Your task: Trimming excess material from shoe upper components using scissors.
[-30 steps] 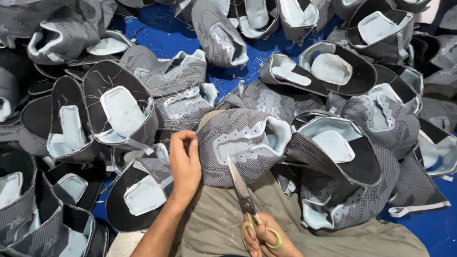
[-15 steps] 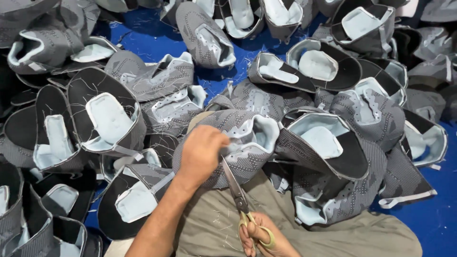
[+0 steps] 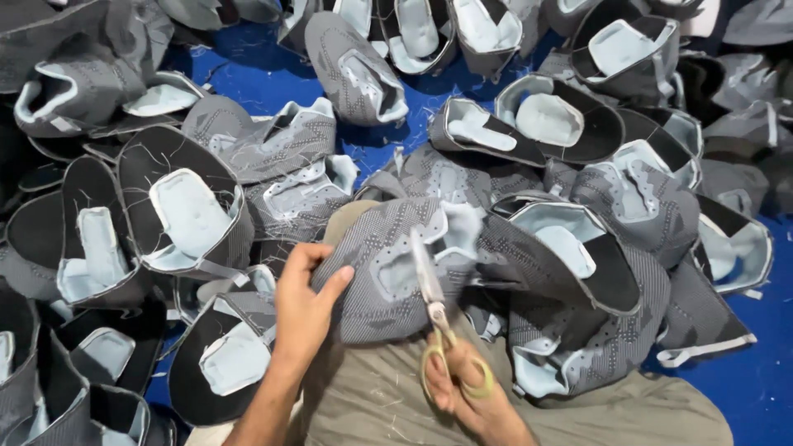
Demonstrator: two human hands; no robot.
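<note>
Grey knit shoe upper (image 3: 388, 264) sits on the person's lap, left hand (image 3: 304, 307) gripping its edge, fingers curled over. Right hand (image 3: 467, 392) is wrapped around yellow-handled scissors (image 3: 436, 318), blades up against the upper. Piles more uppers (image 3: 190, 219) all round on blue floor (image 3: 764, 363).

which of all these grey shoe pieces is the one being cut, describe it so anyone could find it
Start at the blue floor heaped with grey shoe uppers, then drop to the lower middle, above the person's lap. The shoe upper there is pinned by the left hand, with the scissors in the right hand laid across it. No other piece is touched by a hand.
</note>
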